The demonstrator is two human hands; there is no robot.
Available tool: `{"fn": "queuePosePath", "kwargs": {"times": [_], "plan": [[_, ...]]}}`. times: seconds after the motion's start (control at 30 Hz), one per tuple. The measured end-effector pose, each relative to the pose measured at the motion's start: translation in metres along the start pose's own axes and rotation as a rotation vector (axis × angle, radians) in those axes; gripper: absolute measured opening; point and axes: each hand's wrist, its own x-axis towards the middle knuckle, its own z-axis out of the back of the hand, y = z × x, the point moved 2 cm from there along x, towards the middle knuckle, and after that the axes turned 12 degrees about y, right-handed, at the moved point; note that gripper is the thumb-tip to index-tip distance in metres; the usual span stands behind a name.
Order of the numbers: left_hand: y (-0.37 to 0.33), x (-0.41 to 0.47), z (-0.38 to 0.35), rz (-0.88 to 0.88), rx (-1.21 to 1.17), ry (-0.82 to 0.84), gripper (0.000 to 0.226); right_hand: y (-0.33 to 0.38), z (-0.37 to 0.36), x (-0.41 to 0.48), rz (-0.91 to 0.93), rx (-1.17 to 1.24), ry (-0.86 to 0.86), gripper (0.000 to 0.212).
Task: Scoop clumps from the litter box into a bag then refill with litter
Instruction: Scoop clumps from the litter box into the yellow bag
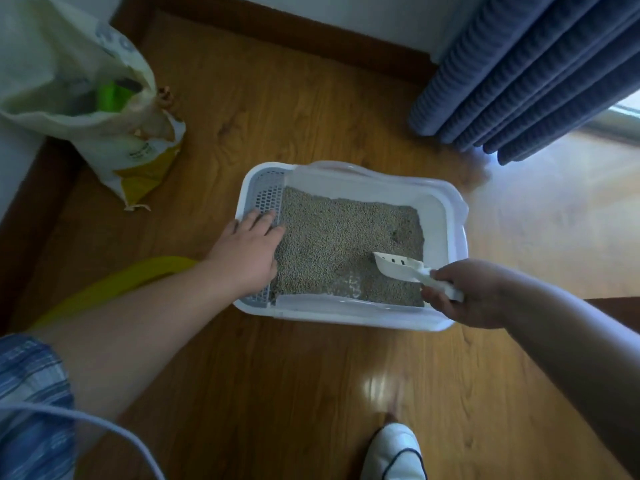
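A white litter box [440, 199] sits on the wooden floor, filled with grey-green litter [339, 237]. A grey perforated grate [268, 194] runs along its left end. My left hand [247, 252] lies flat on the grate and the box's left rim, fingers spread, holding nothing. My right hand [471, 292] grips the handle of a white slotted scoop [398, 266], whose head rests on the litter at the right front of the box. A dark clump spot [396, 233] shows near the right side of the litter.
An open white and yellow litter bag [135, 157] with something green inside stands at the far left by the wall. A yellow bag [114, 289] lies under my left forearm. Blue curtains [526, 74] hang at the far right. A white slipper [393, 452] is at the bottom.
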Motion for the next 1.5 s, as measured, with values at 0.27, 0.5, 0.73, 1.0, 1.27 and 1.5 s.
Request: {"fn": "queuePosePath", "kwargs": {"times": [0.27,0.5,0.73,1.0,1.27,1.5], "plan": [[0.0,0.0,0.001,-0.009,-0.032,-0.015,0.07,0.005,0.008,0.011,-0.003,-0.016,-0.059,0.036],[0.015,-0.003,-0.004,-0.071,-0.072,-0.03,0.074,0.014,-0.005,0.044,0.039,0.004,-0.083,0.014],[0.016,-0.005,-0.002,-0.071,-0.083,-0.006,0.075,0.011,-0.014,0.071,0.075,-0.085,-0.109,0.006],[0.016,-0.004,-0.003,-0.068,-0.095,0.009,0.076,0.0,-0.018,0.1,0.123,-0.049,-0.14,0.016],[0.016,-0.002,-0.004,-0.07,-0.095,-0.01,0.077,0.006,-0.018,0.103,0.252,-0.214,-0.078,0.023],[0.016,-0.002,-0.005,-0.073,-0.092,-0.016,0.077,0.004,-0.016,0.097,0.413,-0.555,-0.023,0.016]]}}
